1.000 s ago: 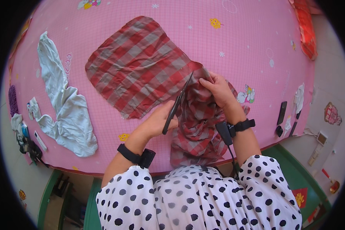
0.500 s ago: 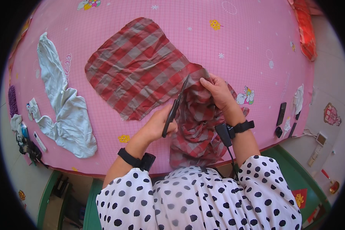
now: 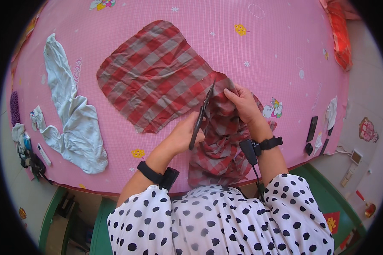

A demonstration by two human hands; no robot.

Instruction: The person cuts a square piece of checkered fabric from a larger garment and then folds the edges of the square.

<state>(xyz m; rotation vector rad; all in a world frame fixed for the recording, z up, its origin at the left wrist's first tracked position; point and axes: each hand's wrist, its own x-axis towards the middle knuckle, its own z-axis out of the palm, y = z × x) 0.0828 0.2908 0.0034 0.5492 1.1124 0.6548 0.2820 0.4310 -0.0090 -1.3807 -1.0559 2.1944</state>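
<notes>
My left hand (image 3: 186, 135) is closed around black scissors (image 3: 199, 119), whose blades point away from me and slightly right. Their tips lie at the narrow strip joining two parts of a red and grey checked cloth (image 3: 151, 70). One part is spread out to the far left; the other lies bunched in folds (image 3: 219, 146) in front of me. My right hand (image 3: 244, 103) pinches the cloth's edge just right of the blades, thumb on top. How far the blades are apart is hard to make out.
A pink patterned tablecloth (image 3: 285, 51) covers the table. To the left lie a pale blue-white garment (image 3: 74, 119), a white remote-like object (image 3: 44, 154) and a purple fuzzy item (image 3: 14, 108). At right are a black phone-like object (image 3: 312, 128) and a white cloth (image 3: 331, 112).
My left hand has moved a little to the right and away from me, carrying the scissors further along the cloth. My right hand keeps its grip, nearly still.
</notes>
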